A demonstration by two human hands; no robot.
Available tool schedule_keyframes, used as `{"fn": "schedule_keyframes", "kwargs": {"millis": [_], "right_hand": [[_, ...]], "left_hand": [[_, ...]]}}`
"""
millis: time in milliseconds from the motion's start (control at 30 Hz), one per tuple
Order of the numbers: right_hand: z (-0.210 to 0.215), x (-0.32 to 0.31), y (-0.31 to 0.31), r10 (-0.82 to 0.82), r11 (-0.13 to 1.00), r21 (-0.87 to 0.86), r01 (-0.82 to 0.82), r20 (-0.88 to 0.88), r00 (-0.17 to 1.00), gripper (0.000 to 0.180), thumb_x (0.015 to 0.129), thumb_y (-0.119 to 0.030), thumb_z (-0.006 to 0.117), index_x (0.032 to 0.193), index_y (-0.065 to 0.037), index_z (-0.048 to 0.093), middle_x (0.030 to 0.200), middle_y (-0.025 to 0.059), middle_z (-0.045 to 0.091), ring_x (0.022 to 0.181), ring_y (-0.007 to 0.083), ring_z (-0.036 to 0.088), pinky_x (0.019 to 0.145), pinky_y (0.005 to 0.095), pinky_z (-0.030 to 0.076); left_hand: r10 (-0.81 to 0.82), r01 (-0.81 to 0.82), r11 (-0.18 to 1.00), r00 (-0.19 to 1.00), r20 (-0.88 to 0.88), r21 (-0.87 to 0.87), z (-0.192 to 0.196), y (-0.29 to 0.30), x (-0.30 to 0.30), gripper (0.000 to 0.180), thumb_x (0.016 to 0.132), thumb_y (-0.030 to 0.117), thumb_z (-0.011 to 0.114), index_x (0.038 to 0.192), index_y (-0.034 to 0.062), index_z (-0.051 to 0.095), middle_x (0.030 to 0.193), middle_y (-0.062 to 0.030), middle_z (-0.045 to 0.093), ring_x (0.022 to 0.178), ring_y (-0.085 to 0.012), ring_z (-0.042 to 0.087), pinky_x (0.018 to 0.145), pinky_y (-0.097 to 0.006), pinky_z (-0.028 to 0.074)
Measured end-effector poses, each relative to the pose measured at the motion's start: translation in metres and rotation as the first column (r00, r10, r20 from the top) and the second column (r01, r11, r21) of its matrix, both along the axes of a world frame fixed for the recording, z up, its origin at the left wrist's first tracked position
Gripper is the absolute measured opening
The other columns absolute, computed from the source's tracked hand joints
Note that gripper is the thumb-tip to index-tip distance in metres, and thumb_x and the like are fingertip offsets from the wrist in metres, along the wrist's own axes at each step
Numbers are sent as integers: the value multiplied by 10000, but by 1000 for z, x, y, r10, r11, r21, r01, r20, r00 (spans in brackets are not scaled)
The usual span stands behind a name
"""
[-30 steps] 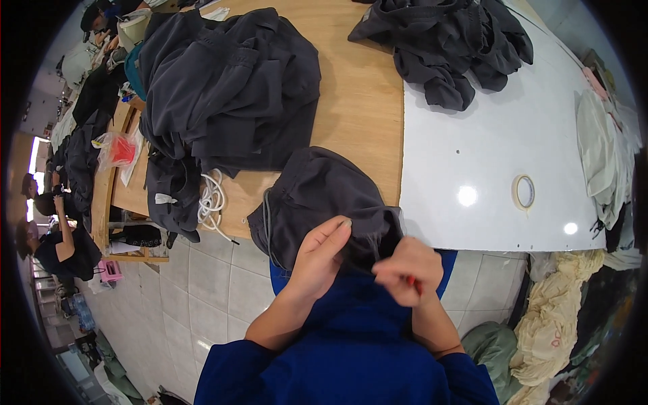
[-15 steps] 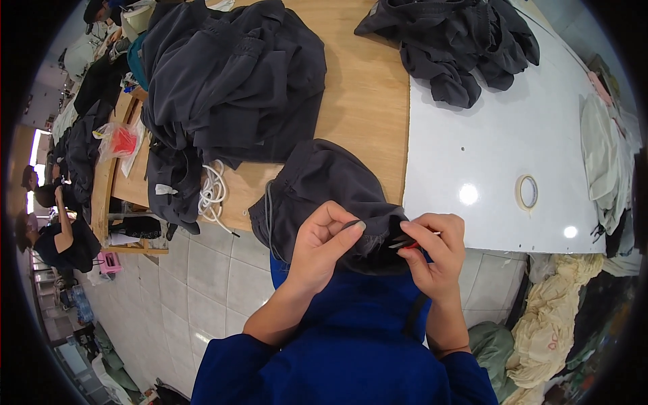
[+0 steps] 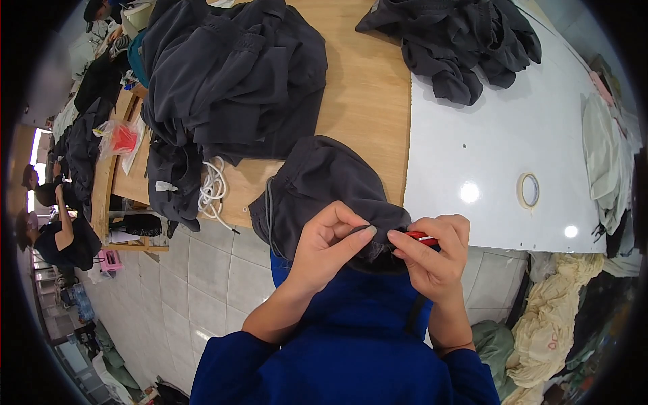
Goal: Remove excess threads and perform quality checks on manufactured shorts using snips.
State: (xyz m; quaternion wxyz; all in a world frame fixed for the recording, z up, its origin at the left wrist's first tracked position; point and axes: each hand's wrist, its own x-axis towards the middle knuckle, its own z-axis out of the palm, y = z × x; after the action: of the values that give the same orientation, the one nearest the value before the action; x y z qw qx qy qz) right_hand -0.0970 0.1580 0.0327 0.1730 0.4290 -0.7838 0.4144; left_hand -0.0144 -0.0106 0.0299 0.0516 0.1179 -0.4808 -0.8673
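A dark grey garment (image 3: pixel 331 172) with a gathered edge and a grey cord along its left side lies over the table's near edge, its lower end drawn toward my blue top. My left hand (image 3: pixel 331 243) pinches the hem of this garment between thumb and forefinger. Close beside it, my right hand (image 3: pixel 437 260) pinches the same hem with its fingertips. Red-handled thread snips (image 3: pixel 422 237) are tucked in the right hand's fingers; their blades are hidden now. Frayed thread ends hang below the hem between both hands.
A large pile of dark grey garments (image 3: pixel 236 81) covers the wooden table (image 3: pixel 364 88) at left. Another garment pile (image 3: pixel 466 47) sits far right, on a white board (image 3: pixel 499 148) with a tape roll (image 3: pixel 528 190). White cord (image 3: pixel 212 189) hangs near the edge. People work at far left.
My right hand has closed in toward the left hand and now pinches the hem. The snips have turned, so their blades no longer show and the red handle does.
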Motion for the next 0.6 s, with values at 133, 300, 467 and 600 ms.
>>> {"fn": "schedule_keyframes", "kwargs": {"millis": [133,300,467,600], "right_hand": [[1,0,-1,-6,1000,6,6,6,1000,292,626,-205,749,917,-214,731,839,-33,567,744,160,437,698,313,318],[-1,0,1,-6,1000,22,6,-20,1000,244,603,-140,750,844,-179,735,798,-17,575,769,193,434,663,298,368],[-7,-2,5,-38,998,-42,41,62,997,294,619,-144,748,911,-145,721,827,7,574,753,187,451,673,296,372],[-7,5,-1,-44,984,-149,99,336,941,403,599,-212,783,982,-117,704,813,27,561,735,187,463,661,283,388]], "left_hand": [[16,-15,1000,1000,17,-25,1,1,-1,84,870,-14,588,912,33,533,842,-19,622,768,-20,558,653,-151,414],[5,-4,1000,999,48,-21,2,1,-1,81,869,-17,589,907,32,538,846,-19,622,773,-26,561,659,-150,415],[41,-41,999,999,26,16,-2,1,-1,110,876,-22,572,962,25,522,864,-41,634,804,-49,586,706,-169,450],[67,-68,993,998,17,95,3,3,-5,209,889,-12,556,1086,12,494,893,-64,641,852,-70,604,754,-187,468]]}}
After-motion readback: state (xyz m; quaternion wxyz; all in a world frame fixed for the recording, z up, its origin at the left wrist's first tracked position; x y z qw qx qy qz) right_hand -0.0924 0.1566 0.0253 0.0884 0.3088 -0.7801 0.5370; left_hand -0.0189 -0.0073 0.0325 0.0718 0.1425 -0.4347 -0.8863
